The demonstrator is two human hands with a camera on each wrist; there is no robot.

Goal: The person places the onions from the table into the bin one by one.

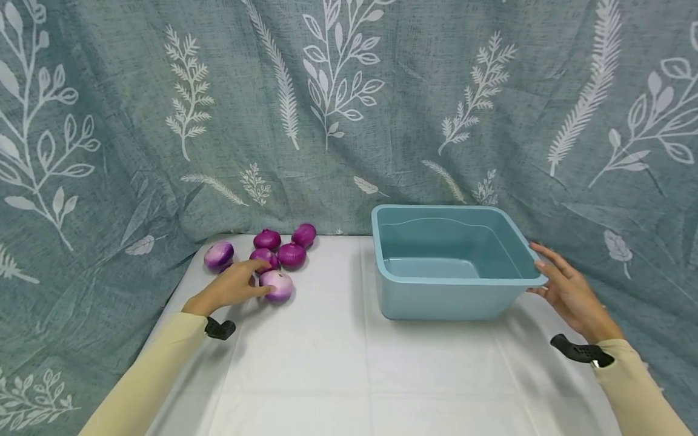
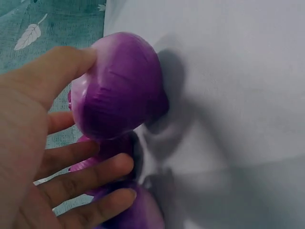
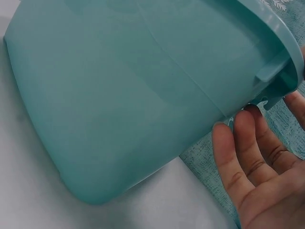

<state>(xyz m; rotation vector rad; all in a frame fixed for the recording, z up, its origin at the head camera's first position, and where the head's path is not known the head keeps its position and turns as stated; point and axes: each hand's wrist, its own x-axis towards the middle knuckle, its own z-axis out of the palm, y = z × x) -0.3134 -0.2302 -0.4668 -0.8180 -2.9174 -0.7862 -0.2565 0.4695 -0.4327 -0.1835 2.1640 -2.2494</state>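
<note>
Pale purple-and-white red onion (image 1: 281, 285) on the white-covered table (image 1: 305, 363), at the near edge of a loose cluster. Probably light and stiff in handling, with a smooth, glossy surface, thus somewhat slippery and apt to roll; not especially fragile. Best taken across the widest girth, thumb opposite fingertips, clear of the tapered end visible in the left wrist view. Left hand (image 1: 233, 286) about the onion: thumb touching one side, index finger partly hidden behind, remaining fingers spread; closure of the pinch impossible to tell. Just beyond, darker red onions (image 1: 292, 257) close together; to the left, a two-toned onion (image 1: 219, 253) with another bulb mostly hidden beside it. Well to the right, light blue rectangular plastic tub (image 1: 436, 304), upright on the table. Right hand (image 1: 569, 298) at the tub's right end, fingers loosely extended, tips at the wall below the rim. Outermost, cream sleeves (image 1: 158, 363), black wrist mounts (image 1: 220, 329) and grey-green leaf-print curtain (image 1: 218, 91) behind.
</note>
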